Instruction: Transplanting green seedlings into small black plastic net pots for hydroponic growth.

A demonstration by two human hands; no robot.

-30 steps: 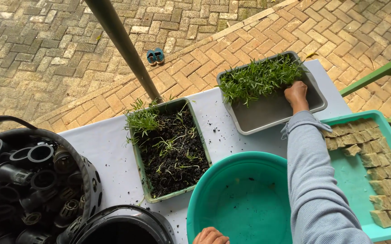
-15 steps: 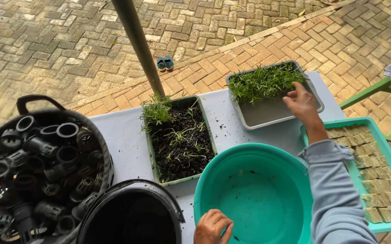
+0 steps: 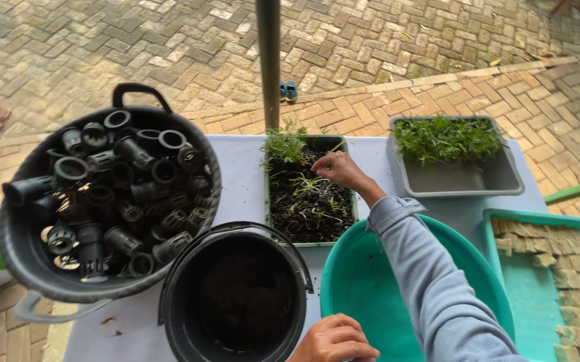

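Note:
My right hand (image 3: 341, 170) reaches in a grey sleeve over the far edge of a green tray (image 3: 266, 201) of dark soil with a few small seedlings. Its fingertips are pinched on what looks like a thin green seedling. My left hand (image 3: 333, 339) is curled shut at the near rim of a round teal basin (image 3: 357, 281), at the bottom of the view. A grey tray (image 3: 464, 177) with a dense row of green seedlings along its far side stands to the right of the soil tray.
All stands on a white table (image 3: 236, 167) over brick paving. A black basket (image 3: 35, 268) of black net pots sits at left, a black bucket (image 3: 236, 295) in front, a turquoise tray (image 3: 531, 281) of sponge cubes at right. A metal pole (image 3: 269, 60) rises behind the table.
My right hand has left the grey seedling tray and moved left to the soil tray. The view has swung left, and the basket and bucket now show in full.

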